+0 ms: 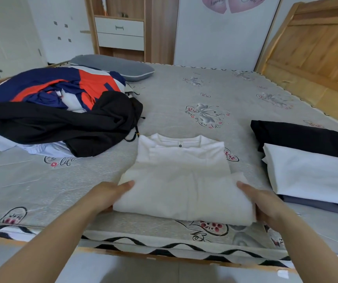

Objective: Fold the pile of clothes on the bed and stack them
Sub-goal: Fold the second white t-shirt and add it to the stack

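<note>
White shirt [184, 180]: lay folded on the grey printed mattress [184, 88] near its front edge, collar pointing away, between the unfolded pile [58, 111] at left and the finished stack [311, 162] at right.
Left hand [111, 196]: cupped the shirt's left edge, fingers straight along the fabric, thumb hidden.
Right hand [260, 203]: flanked the right edge likewise; whether its fingers reached underneath could not be told.
Step in hand: probably lifting the folded shirt across to the stack.
Doing it well: slide both palms under, keep the bundle level so the folds hold, and square it on the white top layer.
</note>
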